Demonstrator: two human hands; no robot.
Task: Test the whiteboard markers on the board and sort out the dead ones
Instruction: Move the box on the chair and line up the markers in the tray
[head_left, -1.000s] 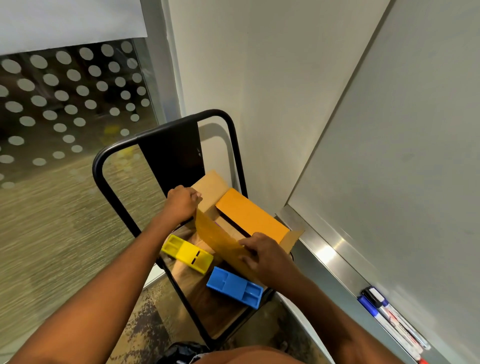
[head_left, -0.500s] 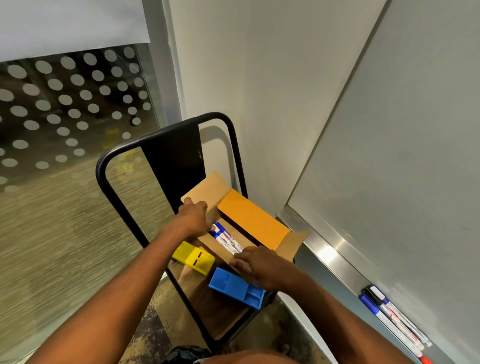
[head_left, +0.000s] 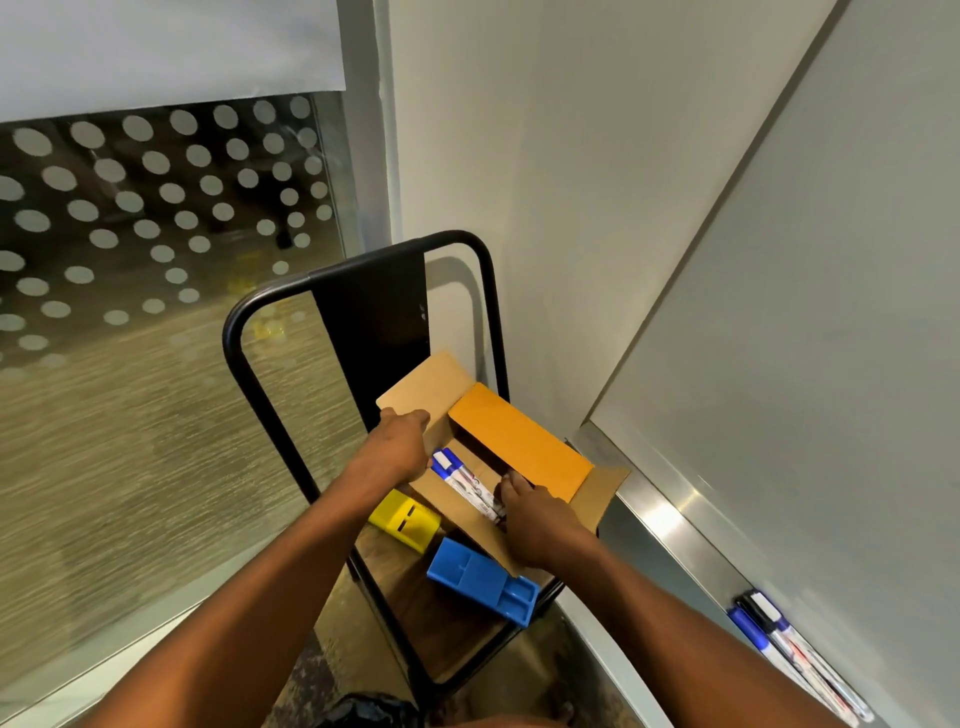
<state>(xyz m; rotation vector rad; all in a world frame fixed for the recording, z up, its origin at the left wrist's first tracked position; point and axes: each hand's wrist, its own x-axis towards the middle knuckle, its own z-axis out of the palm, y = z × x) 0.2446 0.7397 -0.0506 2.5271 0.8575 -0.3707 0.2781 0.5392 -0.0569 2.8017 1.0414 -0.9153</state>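
On the whiteboard ledge (head_left: 675, 525), well right of the right hand (head_left: 540, 517), a few ledge markers (head_left: 779, 639) are laid; whether they were tested cannot be told. A blue tray (head_left: 483, 579) and a yellow tray (head_left: 405, 519) are set on the chair seat (head_left: 415, 608) just short of both hands, and no marker is seen in either. The right hand's fingers are laid on the boxed markers (head_left: 465, 480); a closed grip cannot be confirmed. A flap of the cardboard box (head_left: 519, 441) is held back by the left hand (head_left: 397, 447), fingers curled over it. No strokes are seen on the whiteboard (head_left: 831, 312), so testing and sorting are judged barely begun.
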